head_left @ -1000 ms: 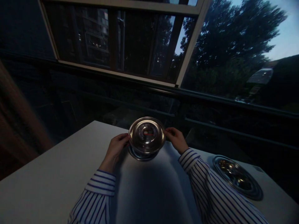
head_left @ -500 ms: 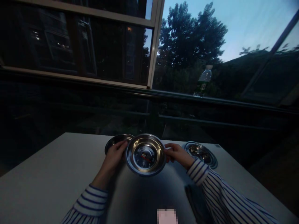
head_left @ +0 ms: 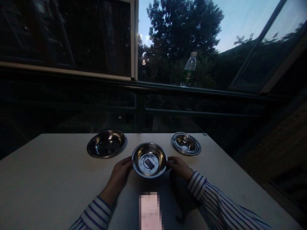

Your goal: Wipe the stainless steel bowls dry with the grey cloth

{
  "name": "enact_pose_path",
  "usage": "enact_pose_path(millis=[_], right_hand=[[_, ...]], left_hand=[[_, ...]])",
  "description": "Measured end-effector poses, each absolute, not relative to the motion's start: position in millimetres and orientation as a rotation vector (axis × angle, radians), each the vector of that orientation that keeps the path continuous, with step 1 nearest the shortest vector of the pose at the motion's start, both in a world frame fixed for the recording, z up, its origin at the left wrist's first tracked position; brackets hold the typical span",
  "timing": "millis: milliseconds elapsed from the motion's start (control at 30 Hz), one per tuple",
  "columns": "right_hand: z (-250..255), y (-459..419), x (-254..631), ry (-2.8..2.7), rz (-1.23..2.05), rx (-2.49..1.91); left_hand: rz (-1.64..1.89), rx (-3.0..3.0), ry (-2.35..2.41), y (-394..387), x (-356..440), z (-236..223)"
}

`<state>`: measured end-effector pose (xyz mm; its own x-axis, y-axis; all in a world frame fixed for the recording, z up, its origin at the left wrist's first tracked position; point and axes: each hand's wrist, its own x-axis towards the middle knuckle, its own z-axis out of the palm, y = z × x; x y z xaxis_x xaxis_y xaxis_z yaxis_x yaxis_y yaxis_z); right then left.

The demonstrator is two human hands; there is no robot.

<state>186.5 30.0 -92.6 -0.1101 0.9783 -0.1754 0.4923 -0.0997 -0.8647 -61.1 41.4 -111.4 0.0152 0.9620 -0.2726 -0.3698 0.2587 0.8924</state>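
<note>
A shiny metal bowl point(head_left: 142, 150) with a dark label on its inner bottom is held between my two hands over the near middle of the white table point(head_left: 59, 179). My left hand point(head_left: 121, 174) pinches its left rim, and my right hand point(head_left: 179, 167) grips the right rim, fingers partly hidden behind it. Beyond my left hand lies a wide, dark-looking metal basin point(head_left: 105, 144). Past my right hand sits a smaller metal bowl with a broad rim point(head_left: 185, 143), which looks like a stack.
A plastic bottle with a green label point(head_left: 189, 71) stands on the window ledge point(head_left: 163, 85) behind the table. Dark glass lies along the table's far edge. A pixelated patch point(head_left: 150, 210) covers part of the near front.
The held bowl has come down and nearer, tilted less toward me. My left hand no longer overlaps the dark basin, now fully in view. The camera view has shifted right and down.
</note>
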Motion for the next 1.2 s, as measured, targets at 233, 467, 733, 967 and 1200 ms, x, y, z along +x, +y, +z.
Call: enact_pose_path(millis=[233,467,733,967,1200], right_hand=[[-81.8,-25.1,223.1,-1.949,0.741,-1.668],[-112.8,-67.4,225.1,-2.355,0.375,-1.705],[-112.7,-44.7,252.2,-1.694,0.408,-2.117],[-96.5,-35.5,258.4,-1.626,0.633,-1.912],[-47.2,-35.7,234.0,-1.346,0.841,-1.41]], left_hand=[[1.166,0.765,1.146,21.1,-66.2,-108.1],[1.08,0.839,1.27,-0.7,-50.9,-96.5],[1.077,0.794,1.242,-0.7,-50.1,-101.5],[1.08,0.938,1.427,-2.0,-58.1,-98.6],[1.223,1.561,1.419,-13.8,-31.9,-55.0]])
